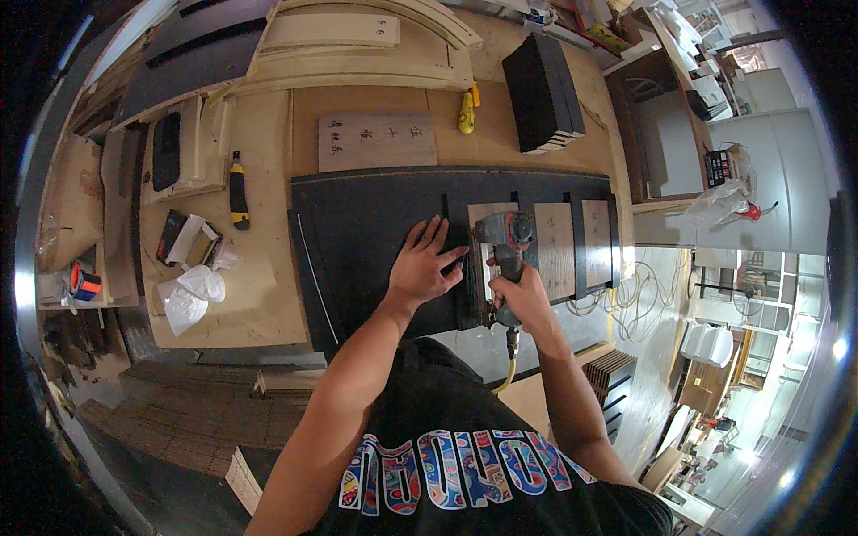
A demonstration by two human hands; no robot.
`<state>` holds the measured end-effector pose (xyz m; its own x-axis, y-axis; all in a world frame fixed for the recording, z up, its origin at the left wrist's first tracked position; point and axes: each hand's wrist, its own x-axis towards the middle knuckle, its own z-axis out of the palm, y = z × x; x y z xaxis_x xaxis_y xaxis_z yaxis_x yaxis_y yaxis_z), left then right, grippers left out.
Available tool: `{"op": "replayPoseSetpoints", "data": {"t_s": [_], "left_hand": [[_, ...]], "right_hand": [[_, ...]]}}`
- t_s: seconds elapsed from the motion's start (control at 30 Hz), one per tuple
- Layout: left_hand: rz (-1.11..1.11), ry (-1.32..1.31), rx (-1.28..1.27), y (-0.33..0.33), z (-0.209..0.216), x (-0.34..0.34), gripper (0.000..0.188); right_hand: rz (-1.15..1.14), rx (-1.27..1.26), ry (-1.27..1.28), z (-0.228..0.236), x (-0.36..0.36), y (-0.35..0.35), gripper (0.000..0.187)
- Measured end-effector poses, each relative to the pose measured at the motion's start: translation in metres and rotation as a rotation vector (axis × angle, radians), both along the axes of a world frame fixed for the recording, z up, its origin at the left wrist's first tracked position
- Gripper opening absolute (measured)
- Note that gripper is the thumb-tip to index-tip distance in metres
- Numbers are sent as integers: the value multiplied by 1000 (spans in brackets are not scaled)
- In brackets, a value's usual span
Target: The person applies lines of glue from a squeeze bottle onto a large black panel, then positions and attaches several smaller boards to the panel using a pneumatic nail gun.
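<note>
My right hand [525, 299] is closed round the handle of a grey and red air nail gun [508, 230], with a yellow hose [512, 364] hanging from its lower end. The gun stands over a black strip at the left side of a marked grey-brown board. My left hand [424, 270] lies on a large black panel [366, 210], fingers spread, fingertips close to that strip. Further right, black strips [578, 246] cross the panel with grey-brown boards [554, 246] between them. The gun's nose and its contact point are hidden.
Beyond the panel lie a loose marked board [375, 141], a yellow tool [466, 113] and a stack of black boards [542, 94]. To the left are a yellow-black cutter [239, 192], an opened small box [189, 241] and a white plastic bag [188, 295]. Coiled hose [639, 299] lies at right.
</note>
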<state>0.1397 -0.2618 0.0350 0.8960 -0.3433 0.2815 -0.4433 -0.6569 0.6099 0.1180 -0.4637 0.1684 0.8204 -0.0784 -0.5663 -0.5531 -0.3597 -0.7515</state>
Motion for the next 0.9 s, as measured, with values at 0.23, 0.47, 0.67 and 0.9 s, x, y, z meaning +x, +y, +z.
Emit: {"op": "replayPoseSetpoints", "data": {"t_s": [0.23, 0.47, 0.67, 0.9], "left_hand": [[-2, -2, -6, 1, 0, 0, 36], [-9, 4, -2, 2, 1, 0, 37], [-6, -10, -4, 0, -1, 1, 37], [67, -44, -70, -2, -5, 1, 27]], "right_hand": [[5, -25, 5, 0, -2, 0, 39], [17, -37, 7, 2, -3, 2, 39], [22, -70, 9, -2, -3, -2, 42], [76, -42, -6, -1, -1, 7, 43]]}}
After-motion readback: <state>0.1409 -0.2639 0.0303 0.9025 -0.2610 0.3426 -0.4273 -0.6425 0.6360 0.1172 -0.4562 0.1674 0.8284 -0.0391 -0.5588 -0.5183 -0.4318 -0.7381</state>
